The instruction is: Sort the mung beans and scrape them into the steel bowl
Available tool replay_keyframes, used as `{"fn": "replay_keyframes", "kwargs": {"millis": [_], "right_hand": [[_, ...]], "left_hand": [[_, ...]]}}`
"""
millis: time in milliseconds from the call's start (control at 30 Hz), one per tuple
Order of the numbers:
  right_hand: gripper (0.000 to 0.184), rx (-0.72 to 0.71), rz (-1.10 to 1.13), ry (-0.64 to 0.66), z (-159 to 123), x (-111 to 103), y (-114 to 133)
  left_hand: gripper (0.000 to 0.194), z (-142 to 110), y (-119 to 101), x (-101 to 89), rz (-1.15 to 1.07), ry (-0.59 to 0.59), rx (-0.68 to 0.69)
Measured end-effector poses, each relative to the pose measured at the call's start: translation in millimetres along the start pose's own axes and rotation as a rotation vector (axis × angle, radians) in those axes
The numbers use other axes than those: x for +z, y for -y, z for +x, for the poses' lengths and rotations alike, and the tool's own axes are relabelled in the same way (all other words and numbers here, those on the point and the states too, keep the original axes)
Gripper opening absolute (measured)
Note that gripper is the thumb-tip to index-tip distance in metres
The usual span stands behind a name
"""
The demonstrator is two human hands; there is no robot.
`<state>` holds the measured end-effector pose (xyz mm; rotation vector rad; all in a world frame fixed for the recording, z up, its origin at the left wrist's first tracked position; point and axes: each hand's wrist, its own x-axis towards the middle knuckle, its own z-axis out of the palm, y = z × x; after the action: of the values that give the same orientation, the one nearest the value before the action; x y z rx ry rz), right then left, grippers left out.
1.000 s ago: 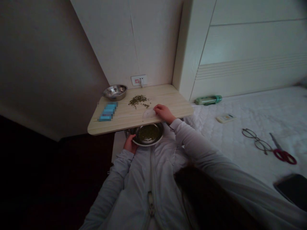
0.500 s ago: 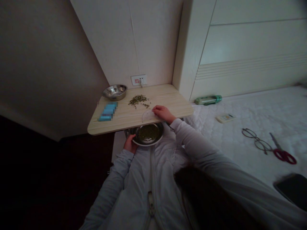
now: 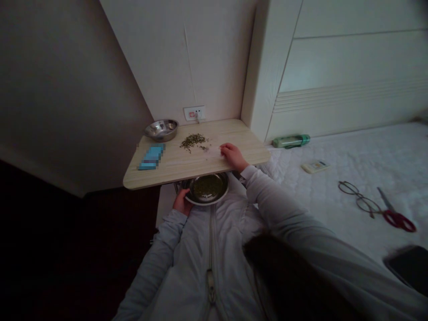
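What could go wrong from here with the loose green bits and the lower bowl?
The left hand grips one side of the lower bowl, so it might tip and spill.
The front edge of the table hides the lower bowl's far rim, so lifting straight up could knock the two together.
Loose green bits lie near the right hand, and the table shows no lip; a quick sweep might scatter them.

Dim, greyish light; lower-left floor near black; glint inside lap bowl; blue item pixelated; fine detail soft.
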<state>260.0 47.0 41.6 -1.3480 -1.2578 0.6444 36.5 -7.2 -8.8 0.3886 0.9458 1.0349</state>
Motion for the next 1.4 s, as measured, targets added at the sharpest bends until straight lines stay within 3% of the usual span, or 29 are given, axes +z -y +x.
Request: {"fn": "replay_keyframes", "kwargs": {"millis": [200,467,733,1400], "right_hand": [[0.023,0.028,-0.123,-0.134,6.3,-11.9,-2.9],[0.024,0.000,-0.200,-0.072,2.6,-8.0,-2.5],[0.020,-0.003,-0.087,-0.051,3.9,-9.8,-3.8],[0.019,-0.022,-0.109,0.053,0.5,-4.4,-1.3]], "left_hand": [[0.019,-3.4,-1.4,2.2,0.022,-0.008,0.005],[0.018,-0.6,0.2,-0.4,0.016,0.011,0.000],[0.015,0.3,-0.4,-0.3,0.011,0.006,0.002],[0.021,-5.6,-1.9,4.3,0.002,-0.029,0.003]]}}
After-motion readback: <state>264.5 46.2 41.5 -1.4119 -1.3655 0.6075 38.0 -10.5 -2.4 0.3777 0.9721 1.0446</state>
